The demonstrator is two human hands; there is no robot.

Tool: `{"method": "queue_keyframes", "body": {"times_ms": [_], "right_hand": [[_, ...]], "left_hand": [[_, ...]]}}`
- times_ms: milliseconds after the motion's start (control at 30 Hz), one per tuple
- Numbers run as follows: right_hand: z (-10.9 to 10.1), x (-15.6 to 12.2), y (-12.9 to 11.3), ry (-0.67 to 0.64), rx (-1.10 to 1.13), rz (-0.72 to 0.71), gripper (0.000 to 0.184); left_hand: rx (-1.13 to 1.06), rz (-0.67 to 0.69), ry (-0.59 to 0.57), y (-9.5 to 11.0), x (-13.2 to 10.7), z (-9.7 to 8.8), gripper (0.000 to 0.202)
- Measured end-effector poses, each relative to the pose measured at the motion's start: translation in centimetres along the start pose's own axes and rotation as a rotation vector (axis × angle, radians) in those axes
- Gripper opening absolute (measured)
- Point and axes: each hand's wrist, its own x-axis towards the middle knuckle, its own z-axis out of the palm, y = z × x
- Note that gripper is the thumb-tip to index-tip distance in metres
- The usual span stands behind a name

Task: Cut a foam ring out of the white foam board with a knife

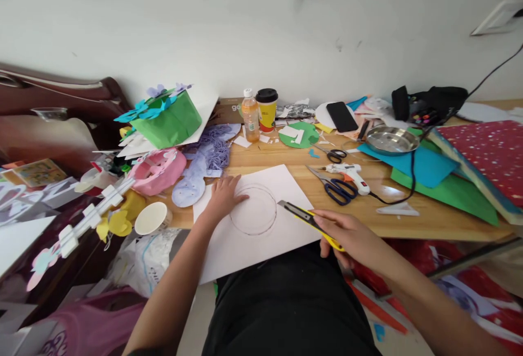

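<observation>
With the hub of the dial at the middle of my white sheet [253, 250] and twelve toward the wall, the sheet lies askew across the near edge of the bench [363, 220], its six o'clock side jutting past that edge over my black-clothed lap. Bare wood opens at three o'clock, between the navy-handled scissors [343, 191] and the bench's front edge, and another clear strip runs at twelve. Room is tighter at two, where those scissors and the glue gun [351, 177] lie near the corner, and at ten, where a lilac disc [188, 191] sits right by the sheet.

The sheet is flat and plain, marked with a dark double ring [254, 232], slightly uneven. My left grip [224, 197] is spread flat on it at ten, fingertips by the ring. My right grip [341, 233], at three, is closed round a yellow-and-black cutter [312, 225], blade out, tip just beside the ring; I can't tell whether it touches.

A brown box [226, 112] past eleven reads "go". The yellow cup [267, 114] and orange bottle [250, 116] at twelve carry print too small to read.
</observation>
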Motion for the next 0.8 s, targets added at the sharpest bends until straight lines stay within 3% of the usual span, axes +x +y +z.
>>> {"method": "queue_keyframes", "body": {"times_ms": [100,167,233,300,400,500,633,700,800], "right_hand": [[-1.3,-1.1,1.8,0.181,0.107,-0.047,0.078],[-2.2,-1.7,3.1,0.317,0.138,-0.083,0.077],[-3.4,-2.1,4.1,0.442,0.175,-0.133,0.075],[-4.6,-2.1,4.7,0.517,0.208,-0.173,0.075],[-5.3,-1.1,4.7,0.474,0.165,-0.19,0.074],[-4.2,1.7,3.3,0.334,0.018,-0.195,0.063],[-2.1,7.1,-0.2,0.297,-0.279,-0.307,0.049],[-1.5,9.2,-1.6,0.35,-0.424,-0.376,0.043],[-0.7,10.9,-2.2,0.425,-0.581,-0.426,0.04]], "left_hand": [[-0.008,0.039,-0.049,-0.3,1.0,-1.3,0.087],[-0.074,0.079,-0.13,-0.5,1.3,-3.2,0.08],[-0.185,0.087,-0.183,-0.9,0.8,-6.0,0.066],[-0.281,0.019,-0.111,-1.6,-0.9,-9.4,0.06],[-0.423,-0.059,-0.024,-3.2,-4.7,-14.2,0.049],[-0.55,-0.177,0.16,-4.7,-7.9,-16.9,0.057],[-0.918,-0.329,0.212,-5.4,-9.7,-16.8,0.06],[-1.145,-0.398,0.248,-4.8,-10.0,-15.8,0.054],[-1.446,-0.453,0.201,-2.8,-10.3,-13.8,0.049]]}}
